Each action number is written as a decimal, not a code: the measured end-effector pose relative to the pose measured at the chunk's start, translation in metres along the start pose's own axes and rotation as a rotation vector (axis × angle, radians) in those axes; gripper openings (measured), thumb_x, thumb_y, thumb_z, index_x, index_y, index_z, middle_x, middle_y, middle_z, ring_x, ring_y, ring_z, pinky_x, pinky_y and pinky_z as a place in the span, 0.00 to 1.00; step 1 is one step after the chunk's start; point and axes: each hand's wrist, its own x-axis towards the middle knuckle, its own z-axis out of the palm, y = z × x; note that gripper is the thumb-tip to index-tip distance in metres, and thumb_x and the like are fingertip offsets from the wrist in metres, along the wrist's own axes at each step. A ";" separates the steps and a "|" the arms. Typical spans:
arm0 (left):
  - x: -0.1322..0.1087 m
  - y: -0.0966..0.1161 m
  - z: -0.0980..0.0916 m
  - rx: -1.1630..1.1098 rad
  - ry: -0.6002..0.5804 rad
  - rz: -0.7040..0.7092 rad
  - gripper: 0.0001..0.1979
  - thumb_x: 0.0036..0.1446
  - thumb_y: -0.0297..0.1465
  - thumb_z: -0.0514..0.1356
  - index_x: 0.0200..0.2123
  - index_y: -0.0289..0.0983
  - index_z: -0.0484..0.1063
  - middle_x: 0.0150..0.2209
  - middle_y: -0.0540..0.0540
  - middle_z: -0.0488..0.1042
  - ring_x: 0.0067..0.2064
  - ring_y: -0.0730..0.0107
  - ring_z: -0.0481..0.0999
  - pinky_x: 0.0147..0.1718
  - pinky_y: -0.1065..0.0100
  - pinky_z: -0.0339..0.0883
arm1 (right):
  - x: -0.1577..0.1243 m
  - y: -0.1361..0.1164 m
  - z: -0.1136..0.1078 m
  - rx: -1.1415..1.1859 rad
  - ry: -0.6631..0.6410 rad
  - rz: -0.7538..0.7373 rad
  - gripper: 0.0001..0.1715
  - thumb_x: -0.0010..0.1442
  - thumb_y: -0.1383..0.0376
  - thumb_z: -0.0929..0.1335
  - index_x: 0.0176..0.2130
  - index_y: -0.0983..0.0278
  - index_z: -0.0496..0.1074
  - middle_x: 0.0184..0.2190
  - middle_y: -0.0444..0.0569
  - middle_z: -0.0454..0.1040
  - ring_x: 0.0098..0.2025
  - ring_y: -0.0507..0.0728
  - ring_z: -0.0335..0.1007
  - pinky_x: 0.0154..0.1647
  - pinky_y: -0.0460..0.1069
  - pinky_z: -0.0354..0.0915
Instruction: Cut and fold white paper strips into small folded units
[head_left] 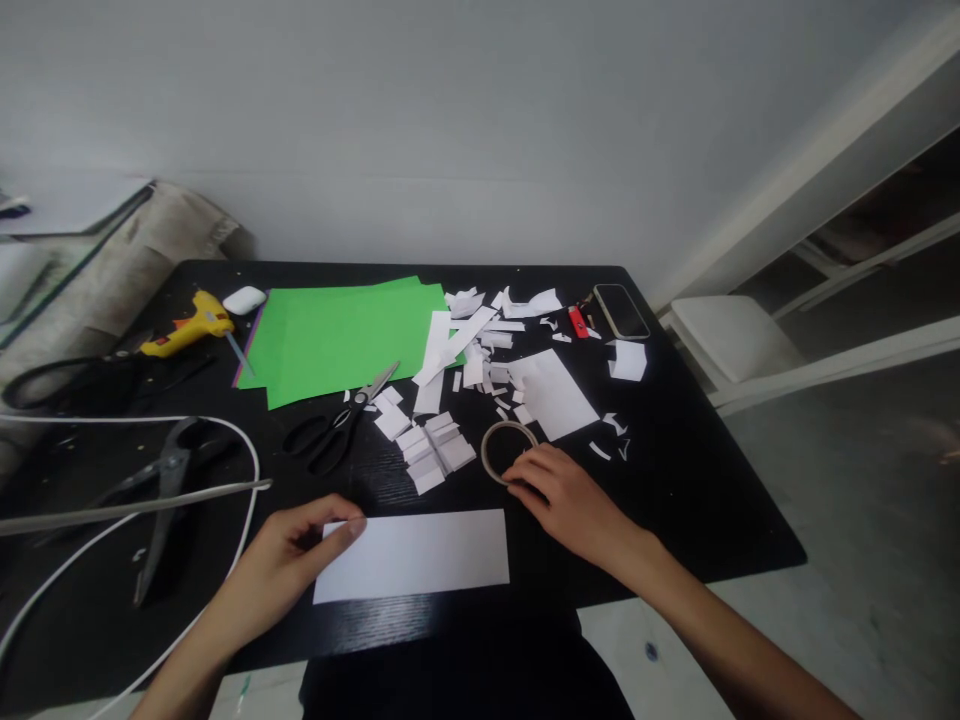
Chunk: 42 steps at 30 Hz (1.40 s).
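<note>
A blank white paper strip (420, 555) lies lengthwise near the front edge of the black table. My left hand (296, 552) pinches its upper left corner between thumb and fingers. My right hand (570, 500) has its fingers closed on the lower right rim of a thin beige ring (485, 455), which looks like a nearly used-up roll of tape. Just left of the ring sits a folded white paper piece (437, 452) with raised flaps. Black-handled scissors (341, 422) rest further left, blades pointing to the back right.
Green sheets (345, 335) lie at the back. Paper scraps (480, 365) and a white sheet (555, 395) spread across the middle. A yellow glue gun (195, 322), pliers (169, 505) and a white cable (251, 450) occupy the left. A phone (621, 311) and red lighter (577, 322) lie back right.
</note>
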 end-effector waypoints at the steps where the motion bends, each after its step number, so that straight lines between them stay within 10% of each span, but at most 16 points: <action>1: 0.000 -0.001 0.001 0.006 0.003 0.003 0.18 0.62 0.48 0.63 0.34 0.40 0.83 0.31 0.47 0.80 0.31 0.66 0.75 0.29 0.71 0.68 | 0.001 0.002 0.001 -0.022 0.051 0.000 0.11 0.68 0.74 0.68 0.45 0.62 0.79 0.42 0.52 0.79 0.46 0.62 0.75 0.50 0.62 0.75; 6: 0.001 0.001 0.017 0.048 -0.007 0.054 0.17 0.64 0.47 0.61 0.39 0.41 0.83 0.34 0.49 0.83 0.32 0.67 0.78 0.29 0.71 0.69 | 0.009 -0.012 0.006 0.054 0.240 -0.077 0.11 0.66 0.75 0.69 0.46 0.63 0.77 0.43 0.52 0.78 0.47 0.60 0.75 0.51 0.59 0.75; 11: 0.003 0.006 0.037 0.179 0.124 0.205 0.13 0.68 0.42 0.61 0.43 0.41 0.81 0.36 0.50 0.83 0.28 0.71 0.76 0.28 0.71 0.70 | 0.008 -0.055 0.042 0.193 0.098 -0.286 0.10 0.69 0.72 0.67 0.45 0.65 0.78 0.44 0.53 0.80 0.47 0.58 0.76 0.52 0.54 0.76; 15: -0.002 0.003 0.044 0.461 0.338 0.502 0.10 0.69 0.34 0.59 0.45 0.39 0.80 0.45 0.42 0.82 0.45 0.59 0.81 0.46 0.60 0.74 | -0.001 -0.068 0.077 -0.018 0.048 -0.353 0.19 0.70 0.74 0.64 0.57 0.74 0.73 0.58 0.62 0.77 0.63 0.62 0.69 0.67 0.57 0.69; 19: -0.017 -0.005 0.052 0.671 0.289 0.659 0.15 0.70 0.24 0.56 0.55 0.38 0.77 0.53 0.40 0.80 0.53 0.56 0.78 0.51 0.57 0.72 | -0.007 -0.063 0.091 -0.113 0.062 -0.401 0.21 0.71 0.75 0.63 0.60 0.78 0.72 0.61 0.63 0.75 0.67 0.62 0.67 0.72 0.55 0.65; 42: -0.021 0.001 0.067 0.701 0.255 0.566 0.17 0.70 0.25 0.55 0.58 0.37 0.74 0.54 0.39 0.78 0.51 0.54 0.76 0.47 0.55 0.71 | -0.063 -0.030 0.050 -0.210 0.213 -0.172 0.22 0.71 0.74 0.65 0.63 0.68 0.72 0.60 0.56 0.78 0.62 0.61 0.75 0.61 0.58 0.75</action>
